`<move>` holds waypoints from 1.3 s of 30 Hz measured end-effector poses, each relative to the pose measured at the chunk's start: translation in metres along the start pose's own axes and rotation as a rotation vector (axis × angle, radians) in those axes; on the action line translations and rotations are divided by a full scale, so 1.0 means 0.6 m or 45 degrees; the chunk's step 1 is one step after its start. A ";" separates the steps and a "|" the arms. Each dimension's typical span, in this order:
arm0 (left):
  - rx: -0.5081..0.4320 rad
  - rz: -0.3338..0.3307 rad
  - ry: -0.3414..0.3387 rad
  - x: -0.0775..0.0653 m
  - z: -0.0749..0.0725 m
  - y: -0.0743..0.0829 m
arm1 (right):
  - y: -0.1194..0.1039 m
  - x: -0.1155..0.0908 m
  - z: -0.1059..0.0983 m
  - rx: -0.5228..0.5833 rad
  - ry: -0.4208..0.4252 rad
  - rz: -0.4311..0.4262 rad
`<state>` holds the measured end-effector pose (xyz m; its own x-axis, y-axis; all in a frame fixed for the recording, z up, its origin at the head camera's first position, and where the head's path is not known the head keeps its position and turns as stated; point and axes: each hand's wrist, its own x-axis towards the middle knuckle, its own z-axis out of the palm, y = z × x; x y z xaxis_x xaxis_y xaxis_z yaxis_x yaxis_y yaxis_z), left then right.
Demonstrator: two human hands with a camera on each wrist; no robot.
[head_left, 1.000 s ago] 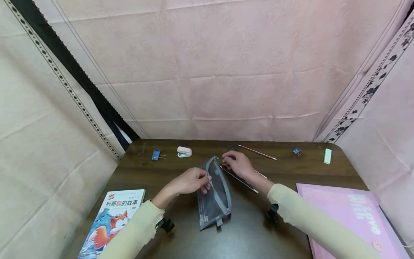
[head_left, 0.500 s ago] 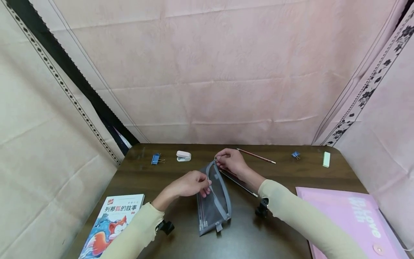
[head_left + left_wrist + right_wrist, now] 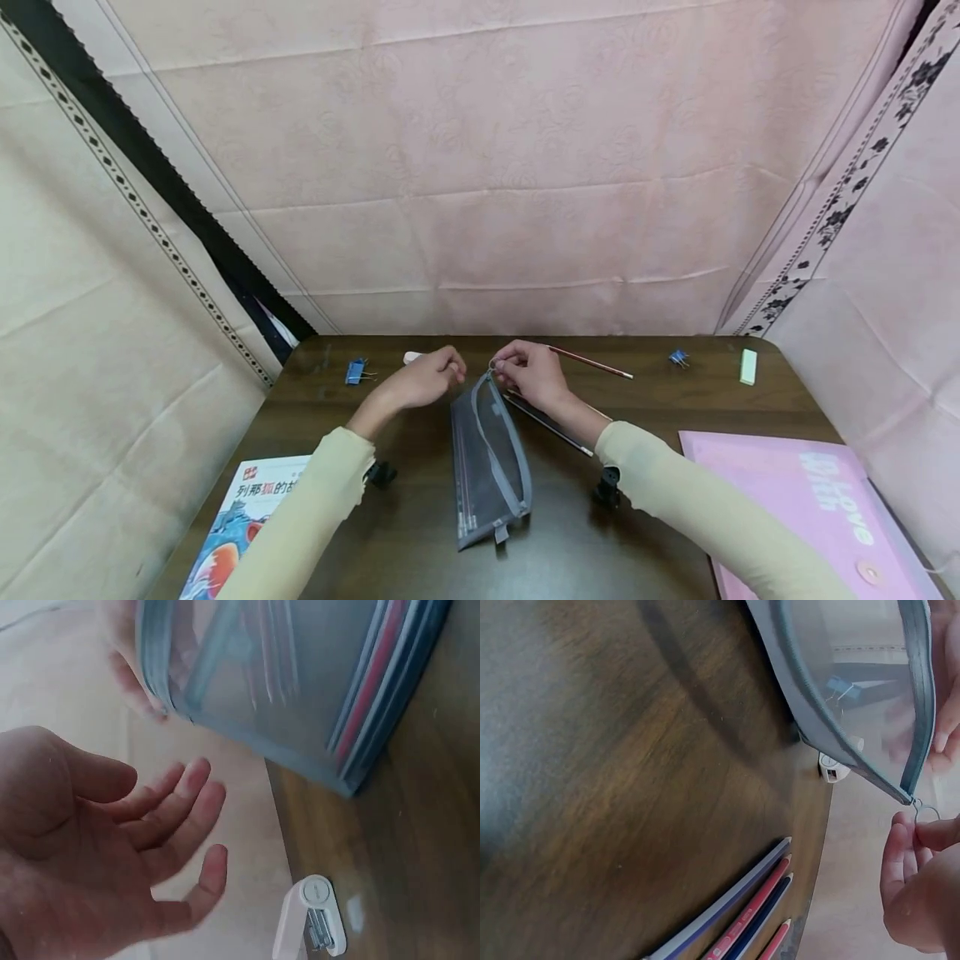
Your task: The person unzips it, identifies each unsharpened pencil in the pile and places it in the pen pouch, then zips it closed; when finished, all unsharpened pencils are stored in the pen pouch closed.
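Note:
A grey see-through mesh zipper pouch (image 3: 480, 467) stands slanted on the table, its zipped mouth gaping. At its far end my right hand (image 3: 531, 375) pinches the ring of the zipper pull (image 3: 925, 813) between thumb and finger. My left hand (image 3: 426, 377) is off the pouch, just left of its far end. Its fingers (image 3: 184, 817) are loosely bent around nothing, with the palm showing in the left wrist view. Several pencils (image 3: 742, 922) in grey, red and dark blue lie on the table beside the right hand.
Behind the left hand is a white stapler (image 3: 322, 915), mostly hidden in the head view. Blue binder clips (image 3: 356, 372) lie far left and far right (image 3: 678, 358), near a pale eraser (image 3: 748, 367). A book (image 3: 247, 517) and pink folder (image 3: 787, 508) flank the forearms.
The right hand has moved to the pouch's far end and taken hold of the zipper pull. My left hand has let go of the pouch's edge and moved away and up, covering the stapler.

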<state>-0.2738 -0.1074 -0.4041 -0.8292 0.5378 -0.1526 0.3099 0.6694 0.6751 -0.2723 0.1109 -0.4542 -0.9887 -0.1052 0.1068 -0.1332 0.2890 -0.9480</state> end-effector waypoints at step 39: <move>-0.035 0.268 -0.285 -0.008 -0.018 -0.025 | -0.028 -0.119 -0.035 -0.815 -0.457 -1.040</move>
<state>-0.2793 -0.1253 -0.4057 -0.6242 0.7647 -0.1601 0.4488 0.5188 0.7276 -0.2012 0.1333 -0.4398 -0.5223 -0.7307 0.4396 -0.8525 0.4356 -0.2888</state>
